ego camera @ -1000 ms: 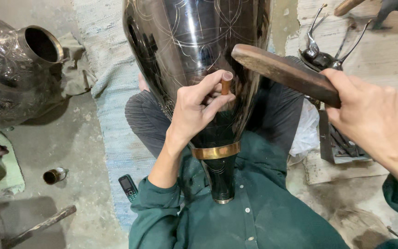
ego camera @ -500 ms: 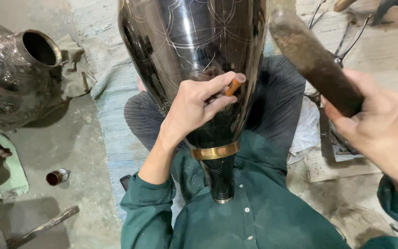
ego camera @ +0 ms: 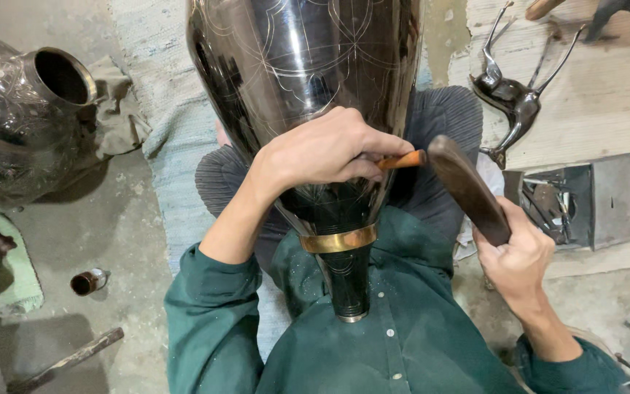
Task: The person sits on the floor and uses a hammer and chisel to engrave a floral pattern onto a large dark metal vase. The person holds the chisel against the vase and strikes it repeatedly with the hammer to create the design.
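While my left hand [ego camera: 322, 149] pinches a small orange-handled chisel [ego camera: 402, 160] against the dark engraved vase [ego camera: 300, 66] beneath it, my right hand [ego camera: 515, 252] clamps a wooden mallet [ego camera: 468, 186], its head touching the chisel's end.

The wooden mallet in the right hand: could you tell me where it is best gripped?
Grip the wooden mallet at its lower, narrower end, coming from the right, as the right hand does. Its upper end meets the chisel held by the left hand against the dark vase.

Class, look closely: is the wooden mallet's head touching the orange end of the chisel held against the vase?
Touching. The head view shows the mallet meeting the chisel end, no gap visible.
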